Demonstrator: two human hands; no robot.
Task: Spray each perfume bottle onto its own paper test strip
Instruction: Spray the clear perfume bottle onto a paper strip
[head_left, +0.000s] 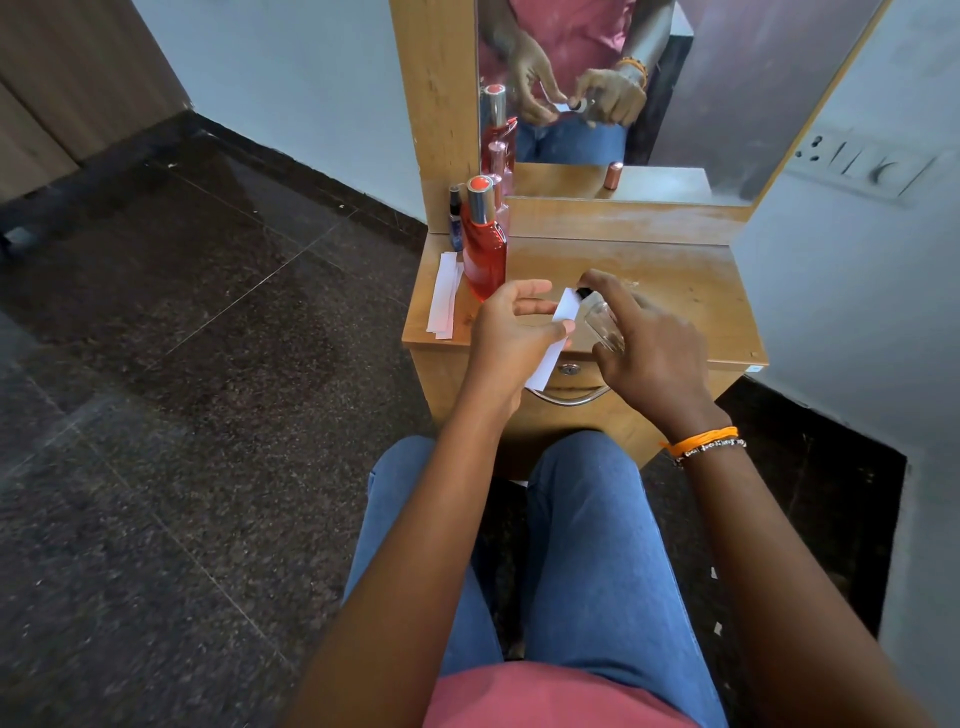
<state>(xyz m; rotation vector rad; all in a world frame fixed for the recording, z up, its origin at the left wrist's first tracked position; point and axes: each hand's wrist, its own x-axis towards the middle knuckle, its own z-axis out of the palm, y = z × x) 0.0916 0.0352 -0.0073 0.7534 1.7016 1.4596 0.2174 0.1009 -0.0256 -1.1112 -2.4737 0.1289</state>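
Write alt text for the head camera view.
Seated at a wooden dressing table, a person aims a clear perfume bottle in the right hand at a paper strip held by the left hand. A red bottle and spare strips sit at the left.

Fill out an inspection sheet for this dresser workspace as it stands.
Surface: wooden dresser top, mostly bare on the right half.
Job's things: clear bottle in the right hand; strip in the left hand, close to the bottle's black nozzle; spare strips lying at the left edge; red bottle upright beside them; small dark bottle and a pink bottle behind it.
Clutter: copper cap seen only in the mirror; its own spot on the top is hidden.
Grippers: left hand pinching the strip; right hand wrapped round the clear bottle, forefinger on the nozzle.
Cables: nothing seen.
Surroundings: dark stone floor, switch panel on the right wall.
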